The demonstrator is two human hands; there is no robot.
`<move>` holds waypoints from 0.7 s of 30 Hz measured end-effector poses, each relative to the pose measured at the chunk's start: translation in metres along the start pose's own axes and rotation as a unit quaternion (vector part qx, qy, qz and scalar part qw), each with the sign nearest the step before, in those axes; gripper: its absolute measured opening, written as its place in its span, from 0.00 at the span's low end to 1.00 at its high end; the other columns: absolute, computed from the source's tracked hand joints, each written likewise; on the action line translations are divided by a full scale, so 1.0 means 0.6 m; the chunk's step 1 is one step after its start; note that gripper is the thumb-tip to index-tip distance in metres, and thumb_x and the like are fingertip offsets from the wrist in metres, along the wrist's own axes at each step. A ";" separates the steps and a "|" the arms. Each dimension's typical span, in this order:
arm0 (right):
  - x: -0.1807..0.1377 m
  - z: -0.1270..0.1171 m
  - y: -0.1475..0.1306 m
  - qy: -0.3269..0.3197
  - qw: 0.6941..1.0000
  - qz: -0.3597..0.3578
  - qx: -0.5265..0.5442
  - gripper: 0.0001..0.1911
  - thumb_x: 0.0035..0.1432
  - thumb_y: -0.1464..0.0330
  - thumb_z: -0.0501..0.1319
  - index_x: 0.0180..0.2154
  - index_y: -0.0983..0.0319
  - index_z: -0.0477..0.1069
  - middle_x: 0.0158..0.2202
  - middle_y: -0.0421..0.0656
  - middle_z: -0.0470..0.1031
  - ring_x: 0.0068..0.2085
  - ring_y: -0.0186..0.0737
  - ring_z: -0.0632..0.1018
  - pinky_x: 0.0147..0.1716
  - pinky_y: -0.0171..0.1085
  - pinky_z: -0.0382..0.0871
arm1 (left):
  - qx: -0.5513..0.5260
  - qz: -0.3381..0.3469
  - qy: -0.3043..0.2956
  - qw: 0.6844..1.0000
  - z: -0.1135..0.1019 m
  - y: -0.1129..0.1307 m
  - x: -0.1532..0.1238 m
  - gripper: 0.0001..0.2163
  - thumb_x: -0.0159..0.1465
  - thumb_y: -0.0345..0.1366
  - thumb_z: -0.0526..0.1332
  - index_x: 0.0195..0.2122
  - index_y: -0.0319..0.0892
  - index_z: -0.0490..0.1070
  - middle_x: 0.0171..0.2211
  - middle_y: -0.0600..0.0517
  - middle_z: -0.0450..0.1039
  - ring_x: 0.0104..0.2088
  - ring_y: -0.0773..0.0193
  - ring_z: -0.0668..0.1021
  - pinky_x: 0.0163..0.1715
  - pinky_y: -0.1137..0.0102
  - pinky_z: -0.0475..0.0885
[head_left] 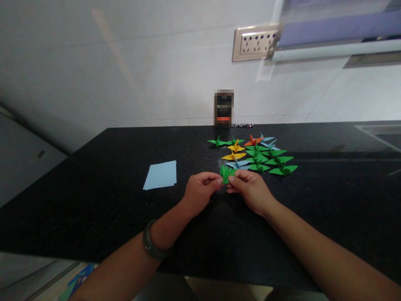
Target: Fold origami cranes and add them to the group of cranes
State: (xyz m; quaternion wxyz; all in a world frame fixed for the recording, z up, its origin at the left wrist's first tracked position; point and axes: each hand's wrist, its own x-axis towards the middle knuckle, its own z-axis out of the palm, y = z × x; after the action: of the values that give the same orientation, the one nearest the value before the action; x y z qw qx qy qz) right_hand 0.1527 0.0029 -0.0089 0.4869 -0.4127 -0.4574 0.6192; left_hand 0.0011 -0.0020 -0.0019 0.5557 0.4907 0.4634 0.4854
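Between both hands, above the black countertop [200, 246], is a small green folded paper crane [226, 174]. My left hand [203, 188] pinches its left side between thumb and fingers. On the other side, my right hand [250, 188] grips it with the thumb pressed on its front. The fingertips cover parts of the paper. Just behind it, a light blue paper crane [239, 164] rests on the counter. Several more finished cranes stand in rows beyond my right hand, among them a yellow crane [233, 156], an orange crane [252, 141] and a green crane [283, 169].
A stack of light blue paper squares [161, 175] lies left of my hands. Against the tiled wall stands a blurred dark box-like object [224, 108], with a beaded strand [243, 125] beside it. A socket panel [255, 43] is on the wall. A sink edge [376, 136] shows at right.
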 end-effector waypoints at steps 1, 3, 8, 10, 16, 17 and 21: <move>0.001 0.000 0.001 -0.004 1.000 0.007 0.012 0.11 0.40 0.63 0.68 0.21 0.63 0.70 0.20 0.36 0.68 0.23 0.28 0.71 0.24 0.29 0.69 | -0.010 -0.001 0.004 1.000 0.000 0.000 0.000 0.08 0.48 0.36 0.66 0.27 0.37 0.73 0.23 0.53 0.74 0.24 0.68 0.75 0.28 0.72 0.70; 0.001 -0.001 0.003 -0.014 0.999 0.023 0.036 0.11 0.40 0.63 0.68 0.22 0.63 0.70 0.21 0.36 0.69 0.23 0.27 0.70 0.23 0.29 0.70 | -0.047 -0.002 0.008 0.999 0.001 0.001 0.001 0.09 0.48 0.36 0.67 0.29 0.38 0.72 0.22 0.54 0.74 0.24 0.68 0.75 0.27 0.72 0.70; 0.000 -0.004 0.005 -0.058 0.996 0.054 0.045 0.12 0.41 0.63 0.68 0.24 0.63 0.70 0.21 0.36 0.70 0.23 0.27 0.70 0.24 0.29 0.70 | -0.096 -0.060 -0.021 0.993 -0.001 0.000 0.003 0.13 0.46 0.35 0.68 0.32 0.36 0.71 0.24 0.53 0.75 0.22 0.70 0.75 0.24 0.75 0.70; 0.000 -0.005 0.006 -0.064 0.996 0.055 0.041 0.12 0.41 0.63 0.68 0.23 0.63 0.69 0.20 0.35 0.69 0.22 0.26 0.70 0.24 0.29 0.70 | -0.099 -0.079 -0.029 0.991 -0.003 -0.001 0.003 0.13 0.46 0.36 0.68 0.30 0.35 0.71 0.23 0.52 0.74 0.21 0.71 0.75 0.23 0.75 0.70; 0.000 -0.004 0.004 -0.069 0.994 0.055 0.064 0.12 0.42 0.63 0.68 0.26 0.63 0.69 0.19 0.35 0.70 0.21 0.26 0.70 0.23 0.29 0.70 | -0.125 -0.107 -0.044 0.985 -0.005 0.004 0.002 0.11 0.47 0.37 0.68 0.28 0.36 0.71 0.20 0.52 0.74 0.21 0.69 0.76 0.21 0.76 0.71; 0.000 -0.004 0.003 -0.068 0.994 0.059 0.069 0.12 0.42 0.62 0.67 0.26 0.63 0.69 0.19 0.35 0.70 0.20 0.26 0.70 0.23 0.29 0.70 | -0.129 -0.110 -0.049 0.984 -0.005 0.004 0.002 0.11 0.47 0.38 0.67 0.28 0.36 0.71 0.20 0.52 0.74 0.21 0.69 0.76 0.21 0.76 0.71; -0.002 -0.002 0.000 -0.074 0.992 0.075 0.074 0.11 0.43 0.63 0.67 0.25 0.63 0.69 0.19 0.36 0.70 0.21 0.27 0.71 0.23 0.29 0.70 | -0.124 -0.099 -0.057 0.986 -0.005 0.003 0.002 0.11 0.48 0.39 0.66 0.28 0.37 0.70 0.20 0.52 0.73 0.22 0.68 0.76 0.22 0.76 0.71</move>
State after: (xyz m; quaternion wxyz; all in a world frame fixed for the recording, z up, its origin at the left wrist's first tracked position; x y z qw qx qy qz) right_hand 0.1539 0.0021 -0.0091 0.4335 -0.3615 -0.4128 0.7148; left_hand -0.0019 -0.0004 -0.0007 0.6832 0.3960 0.4137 0.4531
